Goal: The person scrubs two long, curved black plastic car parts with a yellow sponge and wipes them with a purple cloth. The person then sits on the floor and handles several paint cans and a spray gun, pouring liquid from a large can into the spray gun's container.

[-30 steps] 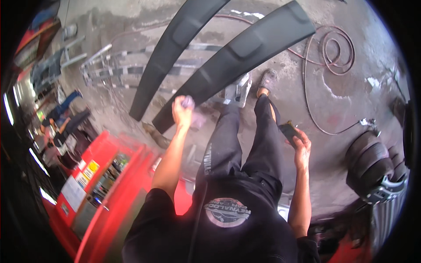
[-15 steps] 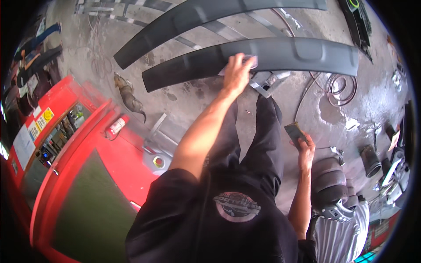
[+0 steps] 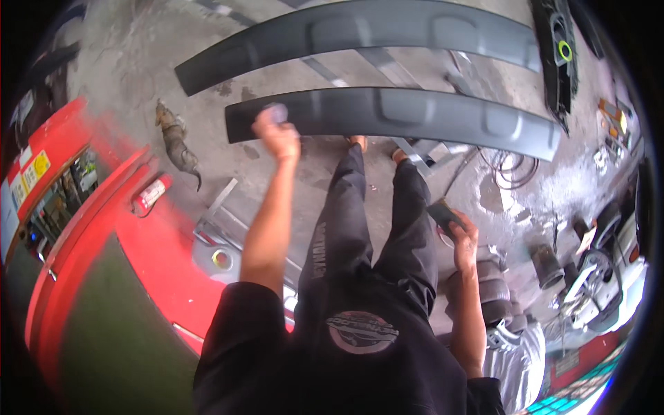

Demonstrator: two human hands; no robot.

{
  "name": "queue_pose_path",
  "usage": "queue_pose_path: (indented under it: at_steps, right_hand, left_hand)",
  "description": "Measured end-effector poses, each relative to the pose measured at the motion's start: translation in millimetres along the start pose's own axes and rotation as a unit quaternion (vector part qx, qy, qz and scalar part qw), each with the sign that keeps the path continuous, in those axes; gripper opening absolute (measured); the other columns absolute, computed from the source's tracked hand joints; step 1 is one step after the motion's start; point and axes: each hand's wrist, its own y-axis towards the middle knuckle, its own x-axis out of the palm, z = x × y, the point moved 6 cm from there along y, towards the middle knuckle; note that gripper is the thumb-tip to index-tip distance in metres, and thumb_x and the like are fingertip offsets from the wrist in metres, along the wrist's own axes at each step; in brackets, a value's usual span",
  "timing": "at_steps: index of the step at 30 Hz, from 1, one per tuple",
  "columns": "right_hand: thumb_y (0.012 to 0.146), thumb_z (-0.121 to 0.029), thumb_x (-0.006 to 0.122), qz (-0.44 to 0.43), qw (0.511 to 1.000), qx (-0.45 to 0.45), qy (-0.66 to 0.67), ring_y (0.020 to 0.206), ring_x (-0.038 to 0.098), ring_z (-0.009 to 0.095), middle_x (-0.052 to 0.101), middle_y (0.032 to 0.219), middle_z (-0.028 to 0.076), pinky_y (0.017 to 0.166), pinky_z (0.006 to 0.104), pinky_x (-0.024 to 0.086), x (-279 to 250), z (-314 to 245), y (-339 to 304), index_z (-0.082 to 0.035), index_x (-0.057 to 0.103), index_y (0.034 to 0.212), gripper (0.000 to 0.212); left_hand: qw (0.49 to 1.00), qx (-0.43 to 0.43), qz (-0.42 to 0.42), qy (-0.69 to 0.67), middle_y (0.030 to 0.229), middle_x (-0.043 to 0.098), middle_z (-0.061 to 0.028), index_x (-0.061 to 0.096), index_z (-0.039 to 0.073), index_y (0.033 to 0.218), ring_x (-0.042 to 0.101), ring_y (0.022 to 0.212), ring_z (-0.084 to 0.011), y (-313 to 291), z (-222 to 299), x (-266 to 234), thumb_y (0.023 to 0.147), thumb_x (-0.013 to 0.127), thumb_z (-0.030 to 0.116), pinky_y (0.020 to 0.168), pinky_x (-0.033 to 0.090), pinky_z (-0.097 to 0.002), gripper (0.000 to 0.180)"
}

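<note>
My left hand (image 3: 278, 137), a little smeared by motion, is at the left end of a long curved dark grey bumper panel (image 3: 339, 114). Closed in its fingers is a pale purplish cloth or pad (image 3: 277, 112), which lies over the panel's surface; whether it touches cannot be seen. Lower and to the right, my right hand (image 3: 463, 238) grips a dark flat rectangular block (image 3: 444, 213), held away from the panel in front of my leg. A second, similar curved panel (image 3: 346, 31) lies beyond the first, both resting on a metal stand (image 3: 387, 68).
A dog (image 3: 178, 142) lies on the concrete floor at the left. Nearby stand a red cabinet (image 3: 155, 259) and a red fire extinguisher (image 3: 152, 194). Coiled hose (image 3: 515, 169) and a dark cylinder (image 3: 546, 266) are at the right, with a long black part (image 3: 553, 62) beyond.
My left hand has swept the cloth from the near panel's middle to its left end. The whole view has shifted; my right hand still holds the block.
</note>
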Motion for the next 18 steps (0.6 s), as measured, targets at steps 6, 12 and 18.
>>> queue_pose_path:
  at_steps: [6, 12, 18]
  right_hand:
    - [0.093, -0.006, 0.053, -0.016, 0.998, -0.012, -0.054, 0.101, 0.071, 0.024, 0.071, 0.115, 0.018, 0.086, 0.0372, 0.063, 33, -35, 10, 0.010, 0.063, 0.130, 0.041]
    - [0.094, -0.009, 0.052, -0.036, 0.995, -0.016, -0.096, 0.100, 0.071, 0.025, 0.071, 0.114, 0.018, 0.085, 0.0380, 0.063, 59, -46, 21, 0.009, 0.064, 0.129, 0.041]
    - [0.093, -0.011, 0.053, -0.085, 0.983, -0.002, -0.166, 0.102, 0.070, 0.026, 0.070, 0.117, 0.019, 0.086, 0.0387, 0.062, 85, -50, 29, 0.008, 0.064, 0.128, 0.042]
  left_hand:
    - [0.953, 0.161, -0.233, -0.105, 0.124, 0.057, -0.0121, 0.065, 0.016, 0.128, 0.057, 0.117, -0.0351, -59, 138, 48, 0.081, 0.068, -0.003, 0.089, 0.056, -0.0485, 0.050]
    - [0.974, 0.089, -0.205, -0.041, 0.120, 0.058, -0.0142, 0.067, 0.013, 0.127, 0.058, 0.110, -0.0366, 11, 64, 15, 0.077, 0.068, -0.004, 0.087, 0.054, -0.0486, 0.053]
    - [0.998, 0.054, -0.042, 0.010, 0.116, 0.062, -0.0120, 0.067, 0.011, 0.124, 0.059, 0.114, -0.0342, 86, -96, -41, 0.075, 0.061, -0.010, 0.100, 0.049, -0.0449, 0.053]
